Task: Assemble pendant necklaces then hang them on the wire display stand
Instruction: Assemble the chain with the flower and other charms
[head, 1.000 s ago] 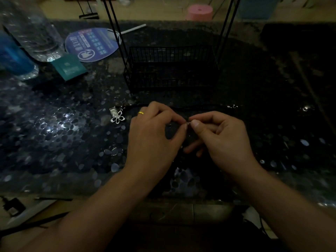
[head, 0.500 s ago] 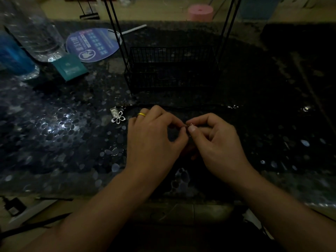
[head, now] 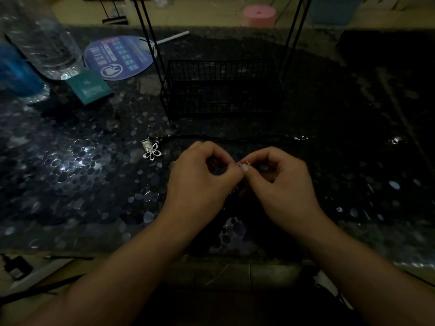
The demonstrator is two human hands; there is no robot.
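The left hand point(head: 200, 182) and the right hand point(head: 280, 184) meet fingertip to fingertip low over the counter point(head: 70, 184), each with thumb and forefinger curled in a pinch on a tiny metal clasp point(head: 242, 164) that glints between them; what else it joins is too small and dark to tell. Just beyond the knuckles a black cord point(head: 235, 137) lies straight across the glossy, pebble-patterned surface, ending on the left in a silver open-petalled flower pendant point(head: 152, 151). Behind it stands the black wire display stand point(head: 221, 88), a grid basket with thin slanted uprights. Far left are a clear plastic bottle point(head: 44, 43), a teal packet point(head: 90, 87) and a round printed fan point(head: 117, 57). Compared with a second ago, the hands sit slightly lower and closer together, and the left ring finger with its gold band is now tucked from view.
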